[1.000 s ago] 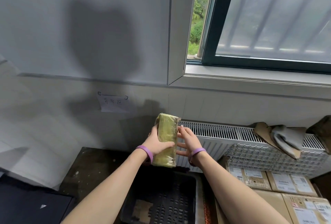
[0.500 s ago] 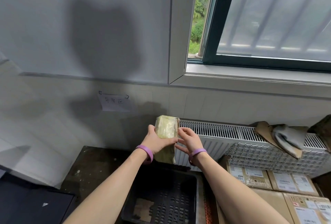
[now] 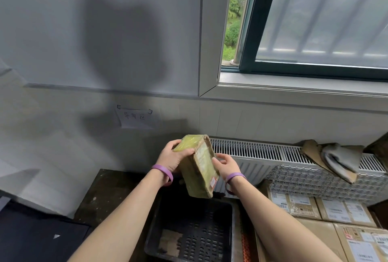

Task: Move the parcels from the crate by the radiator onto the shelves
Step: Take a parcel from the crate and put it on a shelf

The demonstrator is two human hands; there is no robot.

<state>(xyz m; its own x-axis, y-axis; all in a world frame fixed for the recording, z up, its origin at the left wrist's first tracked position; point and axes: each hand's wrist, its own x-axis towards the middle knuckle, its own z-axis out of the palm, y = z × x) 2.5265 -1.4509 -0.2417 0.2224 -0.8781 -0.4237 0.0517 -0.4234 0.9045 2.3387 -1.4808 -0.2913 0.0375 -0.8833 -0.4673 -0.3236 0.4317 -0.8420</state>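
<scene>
Crate: directly below both hands, nearest the wearer; one flat brown piece is seen on its perforated floor, nothing else is made out inside.
Left hand: closed around the upper left corner of the parcel, thumb laid across its top.
Right hand: fingers spread and pressed flat on the labelled right face; a support more than a full grip.
Parcel: held between the two hands, clear above the crate; its long axis runs up-down, the top tipped away to the left, the bottom swung toward the wearer.
Nearer hand: neither; both are judged equally placed.
Radiator: just beyond the hands.
Shelves: not in view; a turn away is judged necessary.
</scene>
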